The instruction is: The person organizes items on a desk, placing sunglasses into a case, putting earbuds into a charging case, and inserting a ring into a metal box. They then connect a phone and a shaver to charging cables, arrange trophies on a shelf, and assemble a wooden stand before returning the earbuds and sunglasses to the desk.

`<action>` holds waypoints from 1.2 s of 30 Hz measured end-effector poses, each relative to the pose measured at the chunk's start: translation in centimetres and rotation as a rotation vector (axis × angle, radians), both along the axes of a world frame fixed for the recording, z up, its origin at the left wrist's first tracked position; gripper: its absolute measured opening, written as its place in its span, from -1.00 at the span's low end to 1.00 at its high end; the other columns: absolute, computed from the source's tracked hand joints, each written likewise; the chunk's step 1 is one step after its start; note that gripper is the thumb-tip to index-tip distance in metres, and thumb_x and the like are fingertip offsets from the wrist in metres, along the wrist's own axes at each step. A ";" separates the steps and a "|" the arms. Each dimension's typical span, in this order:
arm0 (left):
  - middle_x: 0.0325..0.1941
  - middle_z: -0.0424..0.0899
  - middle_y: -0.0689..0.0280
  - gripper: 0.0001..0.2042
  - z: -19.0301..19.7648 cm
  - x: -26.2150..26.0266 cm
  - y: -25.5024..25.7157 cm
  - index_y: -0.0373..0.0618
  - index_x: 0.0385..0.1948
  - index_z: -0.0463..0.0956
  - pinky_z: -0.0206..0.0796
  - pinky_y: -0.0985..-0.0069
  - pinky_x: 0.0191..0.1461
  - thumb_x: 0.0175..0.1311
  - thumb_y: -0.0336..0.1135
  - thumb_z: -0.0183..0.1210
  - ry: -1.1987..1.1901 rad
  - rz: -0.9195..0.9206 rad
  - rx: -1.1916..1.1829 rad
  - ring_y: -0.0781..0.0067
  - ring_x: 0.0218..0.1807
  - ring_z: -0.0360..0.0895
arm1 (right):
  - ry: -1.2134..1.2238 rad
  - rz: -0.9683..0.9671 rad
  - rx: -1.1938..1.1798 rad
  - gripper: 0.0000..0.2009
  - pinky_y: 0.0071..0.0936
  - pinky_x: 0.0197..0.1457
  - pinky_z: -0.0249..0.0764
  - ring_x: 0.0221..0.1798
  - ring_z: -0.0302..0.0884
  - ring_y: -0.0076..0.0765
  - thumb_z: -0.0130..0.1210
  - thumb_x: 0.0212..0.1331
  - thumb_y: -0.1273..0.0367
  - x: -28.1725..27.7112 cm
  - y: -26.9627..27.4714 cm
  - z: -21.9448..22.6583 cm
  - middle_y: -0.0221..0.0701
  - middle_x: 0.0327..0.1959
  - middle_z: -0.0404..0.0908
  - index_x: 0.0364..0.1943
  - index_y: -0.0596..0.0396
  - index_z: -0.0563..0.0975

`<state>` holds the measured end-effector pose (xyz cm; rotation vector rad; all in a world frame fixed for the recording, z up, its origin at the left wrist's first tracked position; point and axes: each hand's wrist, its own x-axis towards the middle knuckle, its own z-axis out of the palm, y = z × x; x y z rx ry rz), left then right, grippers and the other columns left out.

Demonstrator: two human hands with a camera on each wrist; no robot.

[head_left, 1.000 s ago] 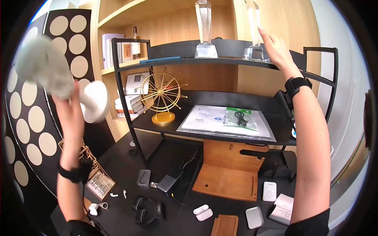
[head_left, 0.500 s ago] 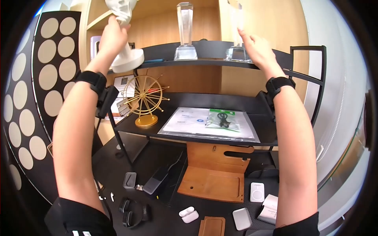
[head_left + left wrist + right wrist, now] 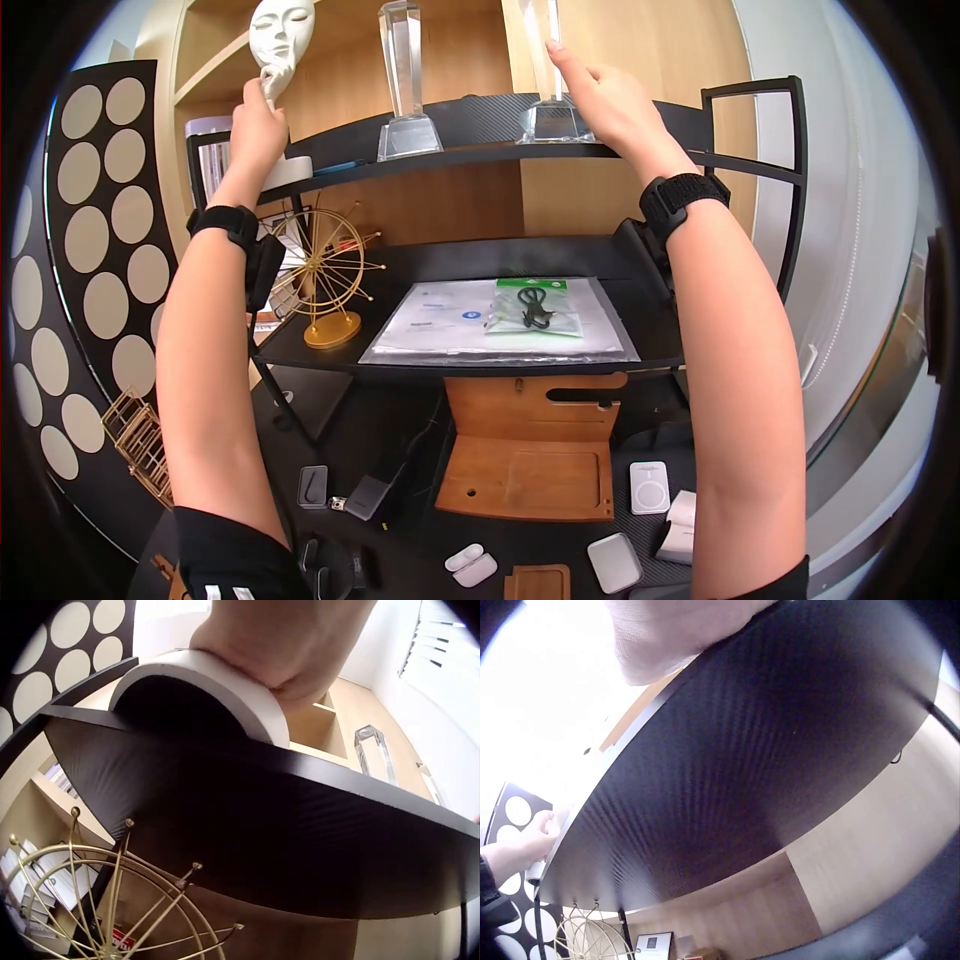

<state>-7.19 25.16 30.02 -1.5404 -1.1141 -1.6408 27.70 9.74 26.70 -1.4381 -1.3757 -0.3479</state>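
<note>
My left hand (image 3: 258, 130) grips the narrow stem of a white face sculpture (image 3: 283, 35) at the left end of the top shelf. In the left wrist view, its round white base (image 3: 225, 690) shows a dark underside at the shelf's front edge. My right hand (image 3: 622, 112) holds the right-hand crystal trophy (image 3: 550, 122) at its side, thumb along the column; the other fingers are mostly hidden. This trophy stands upright on the top shelf (image 3: 460, 153). A second crystal trophy (image 3: 408, 137) stands between the hands.
On the middle shelf are a golden Ferris wheel model (image 3: 332, 328) and papers in a clear sleeve (image 3: 420, 335) with a bagged cable (image 3: 535, 308). Below, the desk bears a brown wooden stand (image 3: 530, 480), a white earbud case (image 3: 472, 566) and a power bank (image 3: 649, 487).
My left hand has carried the white sculpture from the far left up to the top shelf's left end. My right hand stays at the right-hand trophy while the head view shifts.
</note>
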 end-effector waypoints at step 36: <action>0.05 0.41 -0.28 -0.23 -1.5 -3.3 4.9 -0.09 0.36 -0.34 0.16 0.09 0.21 0.28 0.01 -0.08 -0.109 0.136 -0.476 -0.22 0.14 0.37 | -0.171 -0.092 -0.008 -0.45 -0.40 -0.14 0.44 -0.29 0.55 -0.27 0.14 -0.14 -0.06 0.5 0.2 -0.2 -0.24 -0.38 0.62 -0.30 0.21 0.59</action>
